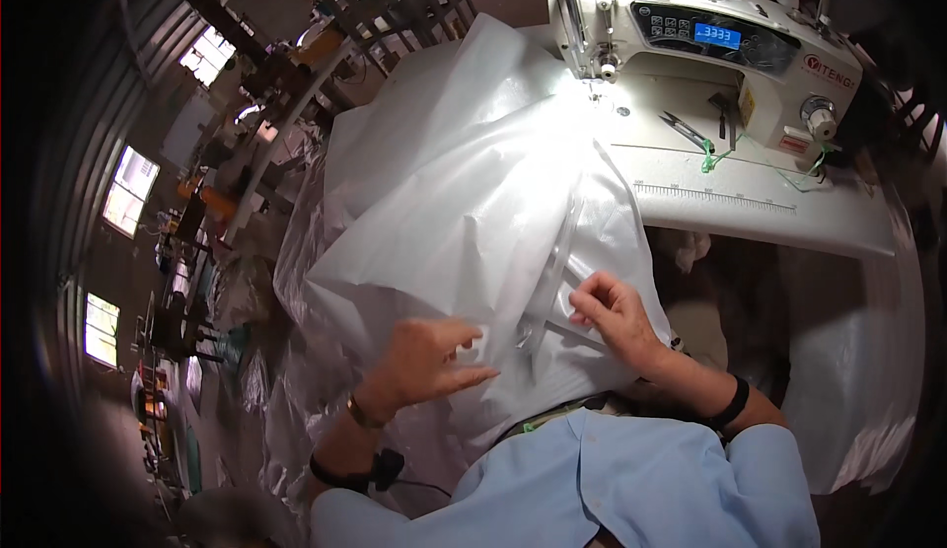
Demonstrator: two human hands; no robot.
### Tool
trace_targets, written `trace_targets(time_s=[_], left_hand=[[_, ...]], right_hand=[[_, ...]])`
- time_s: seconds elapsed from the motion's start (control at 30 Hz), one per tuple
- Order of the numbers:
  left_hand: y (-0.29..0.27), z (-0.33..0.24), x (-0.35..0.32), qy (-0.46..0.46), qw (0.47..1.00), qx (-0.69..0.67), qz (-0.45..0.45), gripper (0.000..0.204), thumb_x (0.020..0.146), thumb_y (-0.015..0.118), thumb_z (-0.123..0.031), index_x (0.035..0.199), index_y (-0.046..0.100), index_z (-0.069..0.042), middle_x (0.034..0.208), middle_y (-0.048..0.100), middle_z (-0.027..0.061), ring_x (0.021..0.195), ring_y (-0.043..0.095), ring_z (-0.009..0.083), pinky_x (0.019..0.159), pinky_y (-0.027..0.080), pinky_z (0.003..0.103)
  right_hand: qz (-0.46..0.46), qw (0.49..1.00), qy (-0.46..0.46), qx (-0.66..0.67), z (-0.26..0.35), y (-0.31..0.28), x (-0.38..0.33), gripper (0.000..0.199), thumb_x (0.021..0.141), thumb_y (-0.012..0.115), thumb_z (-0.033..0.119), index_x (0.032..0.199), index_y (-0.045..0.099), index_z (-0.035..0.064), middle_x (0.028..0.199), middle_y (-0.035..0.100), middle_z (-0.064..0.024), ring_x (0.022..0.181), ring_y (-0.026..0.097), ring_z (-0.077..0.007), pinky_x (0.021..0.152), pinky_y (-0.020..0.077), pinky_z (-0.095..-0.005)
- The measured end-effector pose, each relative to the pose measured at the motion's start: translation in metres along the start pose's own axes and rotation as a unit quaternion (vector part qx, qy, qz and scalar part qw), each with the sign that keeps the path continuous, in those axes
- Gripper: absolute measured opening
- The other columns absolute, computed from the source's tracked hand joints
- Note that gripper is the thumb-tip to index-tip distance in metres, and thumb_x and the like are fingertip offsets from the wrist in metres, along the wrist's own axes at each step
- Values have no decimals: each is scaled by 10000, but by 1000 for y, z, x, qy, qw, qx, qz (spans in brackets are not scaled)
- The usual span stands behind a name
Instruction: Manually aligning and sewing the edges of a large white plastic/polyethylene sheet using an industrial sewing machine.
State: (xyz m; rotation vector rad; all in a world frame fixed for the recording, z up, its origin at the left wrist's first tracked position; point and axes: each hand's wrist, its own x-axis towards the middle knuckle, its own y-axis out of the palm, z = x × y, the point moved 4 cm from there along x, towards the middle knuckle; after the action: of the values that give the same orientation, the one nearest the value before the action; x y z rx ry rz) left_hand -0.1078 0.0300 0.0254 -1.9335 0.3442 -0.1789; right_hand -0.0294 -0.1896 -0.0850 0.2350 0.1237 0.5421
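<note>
A large white, shiny plastic sheet (434, 222) drapes from the sewing machine (691, 25) down to my lap, with a folded strip running along its right part. Its upper part lies under the lit needle area. Over the lower part of the sheet is my left hand (424, 361), thumb and fingers apart, with nothing visible between them. To the right, my right hand (619, 319) is over the folded strip, its fingers curled and the fingertips pinched together. Whatever might be in that pinch is too small to see.
On the machine table (710, 183), right of the needle, lie thread snips (686, 131) with green thread and a small dark tool (723, 114). A metal rack (390, 0) stands behind. More plastic sheeting hangs at the right (848, 351) and heaps at the left.
</note>
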Motion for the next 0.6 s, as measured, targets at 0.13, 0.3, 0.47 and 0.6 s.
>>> trace_targets(time_s=[0.13, 0.3, 0.47, 0.6], left_hand=[[-12, -17, 33, 39, 998, 49, -26, 493, 798, 741, -521, 785, 659, -35, 693, 657, 131, 645, 656, 337, 618, 510, 414], [-6, -9, 80, -13, 999, 27, 18, 420, 807, 727, -431, 779, 637, -21, 688, 640, 160, 652, 645, 363, 623, 501, 436], [17, -7, 96, -21, 998, -23, -61, 359, 814, 715, -271, 715, 525, 17, 596, 501, 171, 528, 522, 281, 540, 420, 388], [26, 4, 94, -48, 990, -86, -103, 312, 803, 686, -209, 743, 492, 29, 612, 449, 179, 534, 406, 239, 539, 385, 377]], right_hand=[[-82, 996, 30, 8, -8, -1, 5, 305, 913, 726, 275, 997, 580, 21, 815, 610, -18, 726, 537, -57, 625, 439, -219], [-42, 998, 41, -1, -23, 22, 11, 384, 885, 765, 297, 1027, 563, 3, 885, 603, -51, 788, 561, -87, 649, 473, -247], [-23, 997, 55, -39, -46, 26, 26, 307, 889, 733, 261, 939, 585, -2, 755, 618, -44, 669, 578, -116, 634, 493, -278], [-35, 995, 19, -96, -44, 21, 22, 233, 915, 659, 215, 926, 590, -6, 713, 623, -53, 614, 584, -135, 609, 488, -308]])
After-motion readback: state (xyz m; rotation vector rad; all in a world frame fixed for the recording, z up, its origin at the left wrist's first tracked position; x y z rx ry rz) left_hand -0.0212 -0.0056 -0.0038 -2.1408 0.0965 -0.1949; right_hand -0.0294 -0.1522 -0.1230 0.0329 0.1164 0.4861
